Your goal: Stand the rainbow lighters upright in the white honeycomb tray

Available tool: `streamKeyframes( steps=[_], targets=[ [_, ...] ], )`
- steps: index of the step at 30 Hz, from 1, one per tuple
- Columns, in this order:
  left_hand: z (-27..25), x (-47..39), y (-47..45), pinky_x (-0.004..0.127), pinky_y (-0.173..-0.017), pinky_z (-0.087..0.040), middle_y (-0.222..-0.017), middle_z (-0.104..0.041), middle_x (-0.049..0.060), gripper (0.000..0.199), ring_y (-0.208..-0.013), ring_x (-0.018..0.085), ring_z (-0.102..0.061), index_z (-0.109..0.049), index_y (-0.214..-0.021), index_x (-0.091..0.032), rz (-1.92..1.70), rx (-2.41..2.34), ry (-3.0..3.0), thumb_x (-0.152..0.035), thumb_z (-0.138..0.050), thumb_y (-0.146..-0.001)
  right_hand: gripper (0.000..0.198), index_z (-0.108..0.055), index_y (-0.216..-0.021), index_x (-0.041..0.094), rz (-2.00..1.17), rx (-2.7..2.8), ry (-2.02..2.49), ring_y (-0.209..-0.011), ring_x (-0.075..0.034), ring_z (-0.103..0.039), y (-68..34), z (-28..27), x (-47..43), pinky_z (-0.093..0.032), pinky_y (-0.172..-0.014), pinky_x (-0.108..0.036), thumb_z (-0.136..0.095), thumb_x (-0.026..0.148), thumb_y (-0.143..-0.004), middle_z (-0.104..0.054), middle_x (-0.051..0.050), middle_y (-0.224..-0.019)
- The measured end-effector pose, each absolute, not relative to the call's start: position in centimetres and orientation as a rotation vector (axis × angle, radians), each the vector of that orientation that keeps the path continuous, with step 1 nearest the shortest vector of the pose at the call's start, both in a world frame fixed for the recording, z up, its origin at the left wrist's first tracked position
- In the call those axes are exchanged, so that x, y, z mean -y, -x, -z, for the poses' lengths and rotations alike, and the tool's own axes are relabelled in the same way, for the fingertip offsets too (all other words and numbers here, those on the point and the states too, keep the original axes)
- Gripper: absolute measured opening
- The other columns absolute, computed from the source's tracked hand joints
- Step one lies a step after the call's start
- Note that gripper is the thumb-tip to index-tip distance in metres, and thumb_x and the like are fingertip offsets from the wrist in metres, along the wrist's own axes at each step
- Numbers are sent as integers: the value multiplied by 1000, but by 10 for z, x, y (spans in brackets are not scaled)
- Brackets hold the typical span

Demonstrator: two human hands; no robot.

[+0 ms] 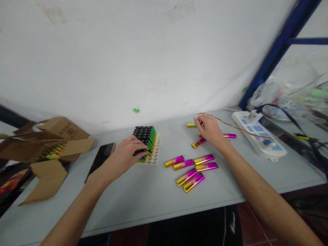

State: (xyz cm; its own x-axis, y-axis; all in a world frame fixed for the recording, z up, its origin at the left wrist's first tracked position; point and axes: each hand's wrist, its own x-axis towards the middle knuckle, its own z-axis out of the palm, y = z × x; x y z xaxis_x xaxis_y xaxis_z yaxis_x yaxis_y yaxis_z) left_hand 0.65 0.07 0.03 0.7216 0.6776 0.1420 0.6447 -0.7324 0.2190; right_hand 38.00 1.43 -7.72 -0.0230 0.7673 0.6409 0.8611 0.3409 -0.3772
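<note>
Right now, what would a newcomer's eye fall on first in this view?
Probably the shiny magenta-and-yellow sticks, scattered on the grey table, some near the right hand and a cluster closer to the viewer. Next, left of that cluster, the tight block of black-topped tubes in a pale holed tray, with the left hand at its near side. The white power strip at the table's right also stands out.
</note>
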Motion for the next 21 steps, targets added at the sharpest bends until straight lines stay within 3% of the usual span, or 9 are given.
streamKeyframes(
  steps=[4,7,10,13,16,20,21],
  targets=[
    [14,-1,-7,45,-87,-54,-104,-64,12,28,-99,29,-60,-83,-101,-22,-453,-1153,-2923,-34,-57,-100,46,-54,-73,23,204,1720,1509,-69,-20,-56,-388,72,-13,-36,-70,-33,-38,45,-109,-64,-6,-75],
    [16,3,-8,48,-87,-53,-109,-63,13,28,-103,32,-59,-83,-103,-23,-438,-1195,-3018,-33,-57,-99,62,-52,-63,23,284,1545,1665,-59,-19,-52,-398,68,-12,-29,-63,-35,-31,57,-110,-61,-6,-62],
    [7,9,-20,55,-97,-49,-124,-65,14,28,-116,36,-58,-80,-113,-26,-492,-1242,-3073,-37,-60,-98,73,-52,-55,23,351,1391,1776,-51,-18,-48,-411,64,-11,-24,-59,-35,-24,65,-108,-59,-7,-54],
    [4,8,-59,55,-109,-44,-127,-67,13,32,-120,35,-58,-76,-121,-24,-610,-1141,-3017,-41,-60,-99,76,-55,-55,22,406,1326,1805,-51,-18,-51,-422,63,-11,-24,-59,-35,-23,67,-107,-63,-9,-55],
    [20,-8,-125,54,-115,-39,-119,-72,13,30,-117,31,-62,-74,-121,-19,-616,-959,-2876,-32,-54,-102,78,-57,-55,23,431,1303,1812,-52,-19,-55,-428,63,-11,-28,-60,-34,-22,69,-107,-65,-11,-56],
    [51,-40,-211,53,-124,-26,-141,-65,20,31,-136,32,-53,-70,-124,-15,-706,-885,-2414,-17,-59,-95,81,-58,-55,23,410,1318,1774,-52,-19,-59,-427,66,-11,-33,-60,-32,-17,70,-107,-66,-11,-55],
    [56,-47,-225,52,-123,-28,-139,-66,19,30,-136,32,-53,-71,-120,-16,-717,-869,-2367,-15,-62,-91,81,-59,-55,22,407,1325,1766,-52,-18,-59,-426,68,-12,-33,-60,-32,-17,70,-107,-66,-11,-55]
  ],
)
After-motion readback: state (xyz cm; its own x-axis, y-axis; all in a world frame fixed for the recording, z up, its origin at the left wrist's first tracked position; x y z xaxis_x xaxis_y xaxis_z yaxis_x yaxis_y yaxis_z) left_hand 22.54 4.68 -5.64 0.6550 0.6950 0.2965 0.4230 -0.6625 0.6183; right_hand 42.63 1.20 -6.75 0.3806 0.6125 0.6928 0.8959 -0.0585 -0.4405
